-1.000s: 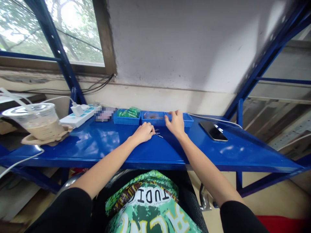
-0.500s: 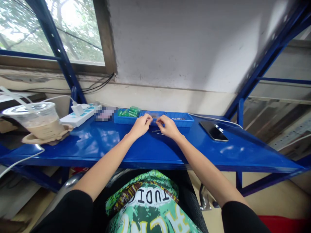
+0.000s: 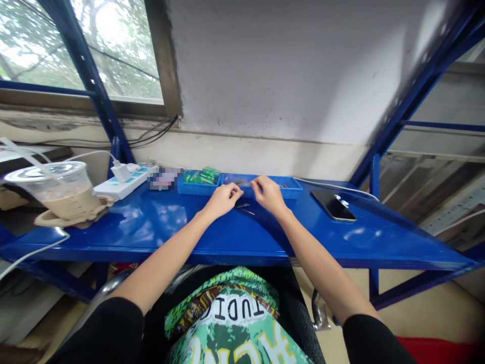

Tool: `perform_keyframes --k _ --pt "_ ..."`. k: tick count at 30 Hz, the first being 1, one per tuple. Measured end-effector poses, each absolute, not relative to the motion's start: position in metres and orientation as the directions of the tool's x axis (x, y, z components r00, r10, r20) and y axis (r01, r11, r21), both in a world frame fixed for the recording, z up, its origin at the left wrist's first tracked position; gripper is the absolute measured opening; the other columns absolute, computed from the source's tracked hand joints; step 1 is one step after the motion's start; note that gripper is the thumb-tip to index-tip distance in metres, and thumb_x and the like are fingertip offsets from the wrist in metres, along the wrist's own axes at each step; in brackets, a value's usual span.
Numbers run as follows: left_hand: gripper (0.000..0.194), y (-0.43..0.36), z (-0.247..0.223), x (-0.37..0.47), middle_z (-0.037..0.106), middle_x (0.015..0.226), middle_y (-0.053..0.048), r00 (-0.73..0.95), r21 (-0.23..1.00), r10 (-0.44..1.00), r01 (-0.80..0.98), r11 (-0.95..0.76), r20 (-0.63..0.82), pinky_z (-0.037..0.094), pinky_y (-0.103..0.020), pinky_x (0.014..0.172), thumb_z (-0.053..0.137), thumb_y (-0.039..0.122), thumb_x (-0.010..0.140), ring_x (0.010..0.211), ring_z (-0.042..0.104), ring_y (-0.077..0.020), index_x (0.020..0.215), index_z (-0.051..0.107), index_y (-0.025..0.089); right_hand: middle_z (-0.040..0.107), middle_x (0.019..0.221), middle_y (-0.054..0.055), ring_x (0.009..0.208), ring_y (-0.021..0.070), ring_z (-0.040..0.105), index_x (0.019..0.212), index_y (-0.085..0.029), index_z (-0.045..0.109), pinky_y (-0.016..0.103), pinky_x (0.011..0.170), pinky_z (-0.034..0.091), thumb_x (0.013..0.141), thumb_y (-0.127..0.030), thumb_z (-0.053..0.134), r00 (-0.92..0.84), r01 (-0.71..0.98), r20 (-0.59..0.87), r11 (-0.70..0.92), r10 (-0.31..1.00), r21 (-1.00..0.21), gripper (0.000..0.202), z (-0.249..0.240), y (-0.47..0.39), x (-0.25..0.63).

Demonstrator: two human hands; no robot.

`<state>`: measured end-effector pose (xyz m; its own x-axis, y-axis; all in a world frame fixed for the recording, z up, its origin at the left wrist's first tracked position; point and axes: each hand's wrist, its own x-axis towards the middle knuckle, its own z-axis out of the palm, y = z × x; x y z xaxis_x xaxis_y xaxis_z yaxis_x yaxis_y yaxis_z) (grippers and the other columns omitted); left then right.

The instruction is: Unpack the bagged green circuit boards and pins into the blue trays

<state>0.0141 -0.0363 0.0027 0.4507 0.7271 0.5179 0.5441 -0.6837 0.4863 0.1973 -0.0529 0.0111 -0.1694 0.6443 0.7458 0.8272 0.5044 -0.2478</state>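
Observation:
Three blue trays stand in a row along the back of the blue table: green packets [image 3: 202, 175] lie in the left tray [image 3: 197, 189], clear plastic bags [image 3: 235, 179] in the middle one, small metal parts in the right one [image 3: 291, 193]. My left hand [image 3: 224, 198], fingers pinched, is in front of the middle tray; what it holds is too small to name. My right hand [image 3: 267, 193] is closed near the right tray, its fingertips hiding anything between them. Thin metal pieces [image 3: 248, 212] lie on the table below and between my hands.
A black phone [image 3: 332, 205] with white earbuds [image 3: 342, 201] lies at the right. On the left are a power strip [image 3: 123, 183], a blurred item [image 3: 163, 179] and a drink cup [image 3: 56, 192] in a cardboard holder. Blue frame posts rise at both sides.
My hands have moved apart, the right one up and to the right, the left one slightly right and down. More of the middle tray and the thin metal pieces shows.

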Motion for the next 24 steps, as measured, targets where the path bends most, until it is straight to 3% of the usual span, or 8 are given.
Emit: perform_keyframes --k 4,6,9,14,17,21,24 --pt "0.019 -0.039 -0.005 0.014 0.059 0.088 -0.004 0.65 0.338 0.613 0.512 -0.79 0.45 0.041 -0.033 0.084 0.057 0.029 0.081 0.089 0.052 -0.0192 0.097 0.061 0.021 0.06 0.085 0.008 0.078 0.0206 0.054 0.098 -0.017 0.056 0.03 0.067 0.037 0.087 -0.034 0.043 0.296 0.895 0.769 0.117 0.567 -0.431 0.025 0.013 -0.044 0.231" --pt "0.017 -0.04 -0.009 0.015 0.056 0.094 -0.005 0.712 0.288 0.592 0.517 -0.806 0.378 0.04 -0.035 0.086 0.056 0.03 0.082 0.093 0.048 -0.0206 0.096 0.063 0.023 0.06 0.088 0.009 0.08 0.0222 0.054 0.102 -0.016 0.056 0.03 0.066 0.036 0.083 -0.035 0.047 0.368 0.885 0.729 0.023 0.577 -0.465 0.028 0.01 -0.041 0.243" --pt "0.012 -0.042 -0.012 0.017 0.053 0.094 -0.005 0.738 0.24 0.595 0.545 -0.803 0.318 0.04 -0.034 0.084 0.054 0.028 0.083 0.093 0.046 -0.021 0.086 0.065 0.023 0.06 0.08 0.007 0.073 0.0202 0.054 0.093 -0.017 0.059 0.029 0.063 0.035 0.083 -0.035 0.047 0.31 0.888 0.691 0.061 0.653 -0.456 0.024 0.005 -0.039 0.242" --pt "0.018 -0.039 -0.014 0.017 0.055 0.091 -0.007 0.718 0.128 0.629 0.623 -0.772 0.3 0.041 -0.035 0.08 0.042 0.022 0.087 0.093 0.046 -0.0227 0.082 0.058 0.018 0.055 0.06 0.0 0.057 0.0139 0.049 0.084 -0.019 0.06 0.025 0.056 0.033 0.086 -0.037 0.044 -0.006 0.817 0.652 0.38 0.758 -0.434 0.024 -0.002 -0.042 0.203" --pt "0.018 -0.033 -0.013 0.012 0.057 0.088 -0.007 0.667 0.157 0.681 0.67 -0.726 0.301 0.041 -0.035 0.078 0.039 0.022 0.088 0.089 0.048 -0.0224 0.084 0.056 0.017 0.055 0.06 -0.001 0.056 0.0125 0.049 0.083 -0.019 0.061 0.024 0.056 0.033 0.085 -0.036 0.046 -0.178 0.754 0.608 0.504 0.774 -0.421 0.022 -0.005 -0.046 0.186" --pt "0.013 -0.033 -0.009 0.008 0.058 0.086 -0.005 0.661 0.235 0.668 0.628 -0.742 0.342 0.041 -0.033 0.08 0.05 0.029 0.084 0.09 0.049 -0.0213 0.092 0.056 0.019 0.054 0.059 -0.002 0.055 0.0117 0.048 0.083 -0.018 0.061 0.023 0.054 0.033 0.085 -0.035 0.046 -0.183 0.732 0.588 0.508 0.788 -0.454 0.022 -0.006 -0.047 0.187" --pt "0.018 -0.039 -0.008 0.011 0.056 0.089 -0.005 0.701 0.206 0.635 0.603 -0.771 0.324 0.041 -0.033 0.079 0.056 0.034 0.081 0.091 0.048 -0.0225 0.094 0.059 0.022 0.055 0.059 -0.002 0.055 0.0116 0.049 0.083 -0.018 0.061 0.023 0.054 0.033 0.085 -0.036 0.046 -0.127 0.733 0.591 0.477 0.797 -0.485 0.024 -0.005 -0.046 0.193"
